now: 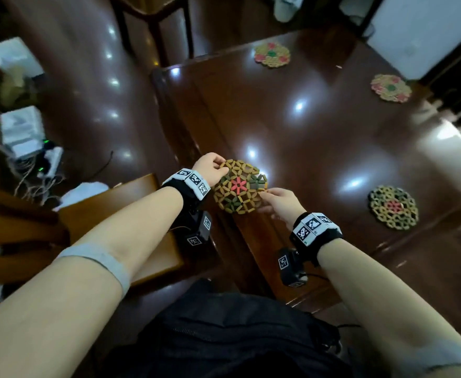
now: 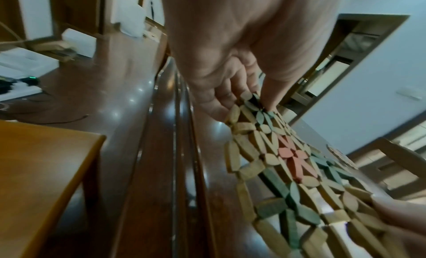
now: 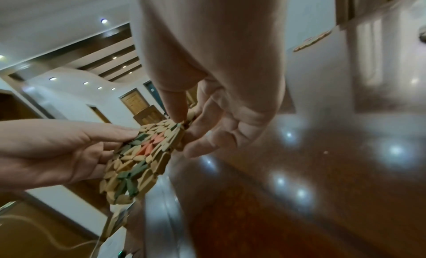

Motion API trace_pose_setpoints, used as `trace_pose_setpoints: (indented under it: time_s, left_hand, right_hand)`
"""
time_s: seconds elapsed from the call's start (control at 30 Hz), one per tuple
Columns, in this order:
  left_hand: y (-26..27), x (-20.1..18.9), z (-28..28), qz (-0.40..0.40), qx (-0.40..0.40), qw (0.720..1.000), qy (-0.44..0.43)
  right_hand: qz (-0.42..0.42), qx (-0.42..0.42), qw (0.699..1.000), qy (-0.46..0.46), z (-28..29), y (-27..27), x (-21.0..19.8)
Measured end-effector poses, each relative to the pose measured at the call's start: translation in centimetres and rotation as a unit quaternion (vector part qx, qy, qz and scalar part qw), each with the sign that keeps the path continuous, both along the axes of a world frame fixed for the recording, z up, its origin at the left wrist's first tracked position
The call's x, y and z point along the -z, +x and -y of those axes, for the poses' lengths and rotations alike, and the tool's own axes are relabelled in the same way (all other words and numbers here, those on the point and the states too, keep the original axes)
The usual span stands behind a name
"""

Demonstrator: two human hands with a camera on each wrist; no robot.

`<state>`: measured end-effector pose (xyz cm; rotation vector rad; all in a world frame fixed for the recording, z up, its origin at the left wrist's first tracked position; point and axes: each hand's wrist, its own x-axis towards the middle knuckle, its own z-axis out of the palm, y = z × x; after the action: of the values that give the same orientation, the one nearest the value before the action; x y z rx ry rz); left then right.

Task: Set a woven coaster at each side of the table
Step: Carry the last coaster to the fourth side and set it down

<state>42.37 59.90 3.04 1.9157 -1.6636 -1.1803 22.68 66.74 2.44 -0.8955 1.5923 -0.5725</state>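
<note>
Pinched at opposite rims by left hand (image 1: 210, 169) and right hand (image 1: 279, 201), fourth woven coaster (image 1: 239, 186) over the table (image 1: 292, 148)'s near-left edge, unplaced; three coasters (image 1: 393, 207) already laid along other edges.

— Where is there open room on the table (image 1: 292, 148)?

— The broad glossy middle is bare. Three coasters lie flat near its edges: a far coaster (image 1: 272, 54), a far-right coaster (image 1: 391, 88) and a near-right coaster (image 1: 393, 207), all well apart from one another.

— And at the near-left edge?

— Crowded. The left hand (image 1: 209, 170) and right hand (image 1: 279, 204) pinch opposite rims of the held coaster (image 1: 239, 186), which hangs tilted over the table's edge. A wooden chair (image 1: 131, 211) stands just beside that edge, under the left forearm.

— The floor side?

— A power strip with tangled cables (image 1: 42, 165) lies on the floor, left of the chair.
</note>
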Motion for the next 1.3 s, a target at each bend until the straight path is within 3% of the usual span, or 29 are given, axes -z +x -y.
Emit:
trace_pose_setpoints:
  time_s: [0.3, 0.57, 0.83, 1.0, 1.13, 1.3]
  left_hand:
    - [-3.1, 1.3, 10.3, -0.008, 0.147, 0.989, -0.011]
    - [-2.3, 3.2, 16.7, 0.011, 0.174, 0.985, -0.001]
    - [-1.4, 4.7, 18.6, 0.006, 0.179, 0.984, 0.026]
    - [-2.0, 5.3, 18.8, 0.011, 0.196, 0.98, 0.041]
    - [-1.6, 5.7, 18.4, 0.117, 0.23, 0.966, -0.001]
    - [-0.9, 5.8, 17.0, 0.226, 0.322, 0.918, -0.056]
  right_hand:
    - [-0.04, 0.103, 0.993, 0.035, 4.8, -0.6, -0.3]
    - [-0.035, 0.104, 0.988, 0.108, 9.5, 3.4, 0.8]
    - [-0.028, 0.109, 0.985, 0.133, 11.1, 4.4, 1.1]
    - [-0.058, 0.055, 0.987, 0.139, 10.9, 4.8, 1.9]
    - [-0.221, -0.009, 0.971, 0.091, 10.0, 4.4, 3.0]
    - [-0.275, -0.157, 0.946, 0.062, 8.9, 4.0, 2.6]
